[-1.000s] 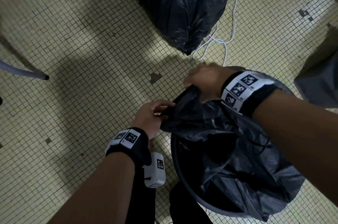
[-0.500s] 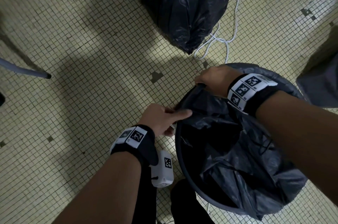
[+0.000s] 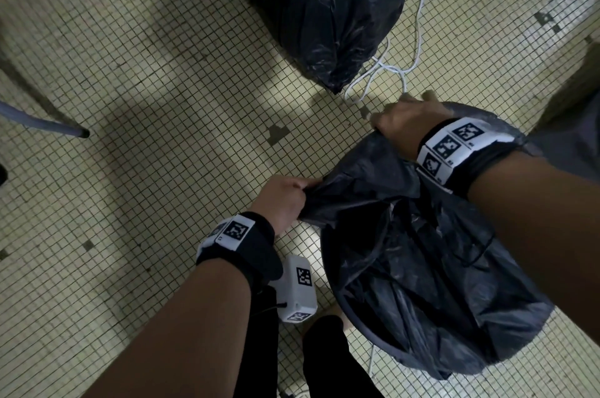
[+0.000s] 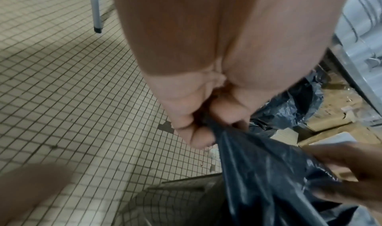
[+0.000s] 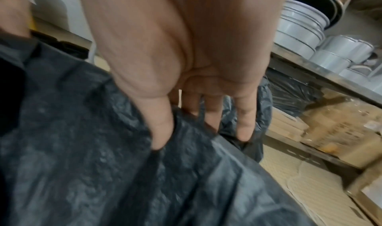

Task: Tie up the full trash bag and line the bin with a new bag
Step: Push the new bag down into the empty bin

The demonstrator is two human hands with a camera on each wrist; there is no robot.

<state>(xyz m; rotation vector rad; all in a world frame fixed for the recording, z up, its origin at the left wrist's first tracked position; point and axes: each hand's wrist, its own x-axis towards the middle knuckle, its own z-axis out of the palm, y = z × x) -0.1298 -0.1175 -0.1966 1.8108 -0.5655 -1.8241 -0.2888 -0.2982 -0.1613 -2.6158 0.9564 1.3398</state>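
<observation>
Two hands had been drawn further apart, so the new bag (image 3: 422, 267) was stretched wider over the bin (image 3: 328, 254) rim, lining under way. A corner was pinched tightly by the left hand (image 3: 285, 203); the far edge was hooked by the right hand (image 3: 402, 121), fingers (image 5: 244, 115) nearly straight.

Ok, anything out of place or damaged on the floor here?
A loose white cord lies looped on the small-tiled floor beside the full black trash bag. Several tiles are missing, leaving dark gaps. No spill is visible.
</observation>
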